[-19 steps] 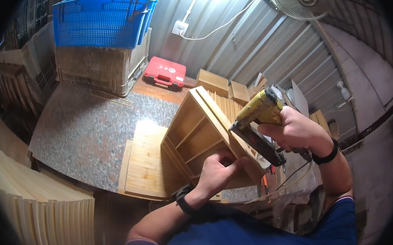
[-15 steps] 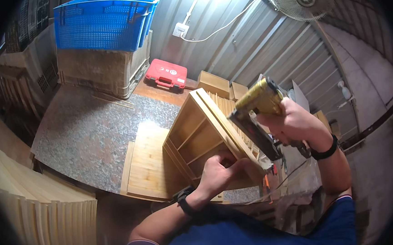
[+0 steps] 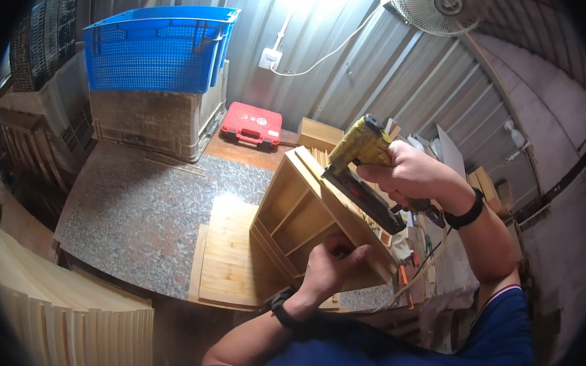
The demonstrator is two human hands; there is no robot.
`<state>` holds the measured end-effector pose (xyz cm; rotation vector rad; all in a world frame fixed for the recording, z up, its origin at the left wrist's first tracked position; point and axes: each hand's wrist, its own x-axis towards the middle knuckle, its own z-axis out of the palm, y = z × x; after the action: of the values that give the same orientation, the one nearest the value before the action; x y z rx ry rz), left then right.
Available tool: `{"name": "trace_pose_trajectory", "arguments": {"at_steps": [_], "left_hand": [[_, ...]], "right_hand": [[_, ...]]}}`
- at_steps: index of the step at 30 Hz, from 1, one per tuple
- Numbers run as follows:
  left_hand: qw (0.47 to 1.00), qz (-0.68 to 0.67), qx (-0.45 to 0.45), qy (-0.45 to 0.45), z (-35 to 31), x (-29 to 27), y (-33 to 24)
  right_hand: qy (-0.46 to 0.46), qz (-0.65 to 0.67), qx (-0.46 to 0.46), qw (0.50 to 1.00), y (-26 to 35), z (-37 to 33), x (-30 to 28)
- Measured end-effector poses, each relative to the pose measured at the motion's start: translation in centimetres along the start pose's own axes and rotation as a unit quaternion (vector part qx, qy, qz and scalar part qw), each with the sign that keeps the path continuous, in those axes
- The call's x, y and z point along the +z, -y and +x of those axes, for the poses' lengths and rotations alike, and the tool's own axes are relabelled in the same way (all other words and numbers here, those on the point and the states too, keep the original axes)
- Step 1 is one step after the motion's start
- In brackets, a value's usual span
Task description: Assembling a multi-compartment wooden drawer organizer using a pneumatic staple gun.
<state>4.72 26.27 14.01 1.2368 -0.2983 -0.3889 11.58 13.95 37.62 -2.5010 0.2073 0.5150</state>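
Observation:
A pale wooden box (image 3: 322, 196) with dividers inside stands tilted on its edge at the middle of the bench. My left hand (image 3: 328, 270) closes round its near end, the thumb on the outer side and the fingers partly hidden inside. In my right hand (image 3: 416, 176) is a yellow and black nail gun (image 3: 360, 144). Its dark magazine runs along the box's right-hand side, with the nose close to the upper part of that side; whether they touch I cannot tell. Flat wooden boards (image 3: 234, 258) lie beneath and left of the box.
A speckled bench top (image 3: 132, 208) spreads to the left. On it, a blue basket (image 3: 162, 56) sits atop a dirty crate (image 3: 146, 122). A red case (image 3: 251, 123) lies at the back. Stacked wooden panels (image 3: 86, 340) stand lower left; a hose (image 3: 425, 269) trails at right.
My right hand has brought the nail gun left and slightly down, closer to the box's side. The left hand keeps its hold on the box. The whole view has shifted slightly.

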Motion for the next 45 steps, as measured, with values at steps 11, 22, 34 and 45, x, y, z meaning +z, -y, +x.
{"name": "trace_pose_trajectory", "arguments": {"at_steps": [11, 22, 34, 45], "left_hand": [[1.000, 0.031, -0.002, -0.003, 0.2, 0.1, 0.7], [0.998, -0.046, 0.044, -0.009, -0.5, -0.6, 1.0], [0.984, 0.092, 0.017, -0.154, -2.2, -5.9, -1.4], [0.962, -0.017, 0.032, -0.272, 2.6, -15.1, -5.5]], "right_hand": [[-0.002, 0.004, -0.018, 1.000, 0.7, -0.2, 0.3], [-0.119, 0.105, -0.032, 0.987, -6.8, -2.3, -1.2], [-0.260, -0.095, 0.187, 0.943, -38.0, 0.4, 14.2], [-0.300, 0.024, 0.278, 0.912, -52.5, -3.1, 25.9]]}}
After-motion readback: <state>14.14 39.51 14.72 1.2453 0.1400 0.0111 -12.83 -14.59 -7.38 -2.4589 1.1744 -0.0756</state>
